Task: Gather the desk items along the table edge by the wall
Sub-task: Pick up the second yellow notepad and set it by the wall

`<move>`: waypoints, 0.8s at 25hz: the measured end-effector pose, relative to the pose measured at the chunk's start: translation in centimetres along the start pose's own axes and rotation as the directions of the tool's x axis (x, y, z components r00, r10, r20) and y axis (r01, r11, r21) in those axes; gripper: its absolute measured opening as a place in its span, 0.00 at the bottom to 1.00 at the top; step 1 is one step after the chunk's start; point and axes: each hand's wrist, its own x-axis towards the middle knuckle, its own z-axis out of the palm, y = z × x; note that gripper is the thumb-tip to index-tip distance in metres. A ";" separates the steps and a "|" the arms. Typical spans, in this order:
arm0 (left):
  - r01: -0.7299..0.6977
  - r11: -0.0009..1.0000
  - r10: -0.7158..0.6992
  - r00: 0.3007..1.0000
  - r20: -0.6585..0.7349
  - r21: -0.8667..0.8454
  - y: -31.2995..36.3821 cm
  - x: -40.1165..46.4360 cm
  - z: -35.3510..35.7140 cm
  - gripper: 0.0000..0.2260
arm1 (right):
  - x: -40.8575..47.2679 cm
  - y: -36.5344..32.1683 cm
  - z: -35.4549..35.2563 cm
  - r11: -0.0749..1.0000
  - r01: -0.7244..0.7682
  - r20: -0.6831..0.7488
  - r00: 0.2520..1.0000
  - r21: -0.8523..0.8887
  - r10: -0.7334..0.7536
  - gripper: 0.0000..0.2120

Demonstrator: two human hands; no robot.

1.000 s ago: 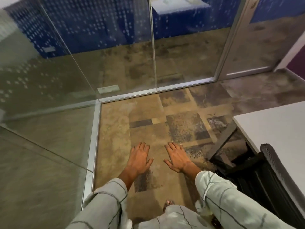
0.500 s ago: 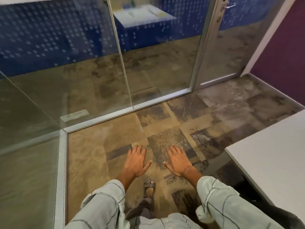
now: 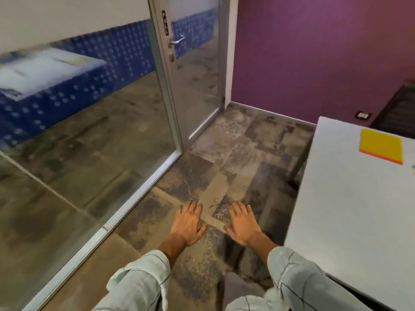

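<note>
A white table (image 3: 341, 209) fills the right side of the view. On it, near the right frame edge, lies a yellow pad with an orange lower edge (image 3: 381, 148). My left hand (image 3: 188, 223) and my right hand (image 3: 242, 223) are stretched out in front of me over the carpet, palms down, fingers spread, holding nothing. Both hands are left of the table and well short of the yellow pad. Pale striped sleeves cover both forearms.
A glass partition (image 3: 89, 142) runs along the left. A glass door with a metal handle (image 3: 177, 40) stands ahead. A purple wall (image 3: 314, 59) with a socket (image 3: 362, 115) is behind the table. A dark chair back (image 3: 397, 106) shows at the far right.
The view has swung to the right: the door, the purple wall and more of the table with the yellow pad have come into sight. Both hands keep the same open pose.
</note>
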 end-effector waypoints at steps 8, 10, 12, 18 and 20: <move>-0.154 0.987 0.154 0.988 0.000 0.045 -1.3 24.9 -3.6 0.32 | 17.4 12.4 -4.3 0.981 -0.188 -0.026 0.982 0.040 0.189 0.35; -0.206 0.976 0.207 0.978 -0.005 0.073 -0.6 30.5 -5.3 0.32 | 20.0 15.9 -6.4 0.969 -0.241 -0.060 0.968 0.051 0.244 0.35; -0.254 0.965 0.253 0.967 0.021 0.058 1.0 35.7 -7.1 0.32 | 21.5 19.4 -8.4 0.944 -0.317 -0.055 0.945 0.094 0.323 0.34; -0.488 0.870 0.485 0.873 0.048 0.070 7.5 50.2 -9.3 0.30 | 24.2 29.6 -10.4 0.817 -0.554 -0.074 0.818 0.164 0.570 0.34; -0.551 0.833 0.549 0.835 0.043 0.046 10.1 54.9 -9.1 0.30 | 25.0 33.1 -10.6 0.765 -0.617 -0.066 0.769 0.183 0.636 0.35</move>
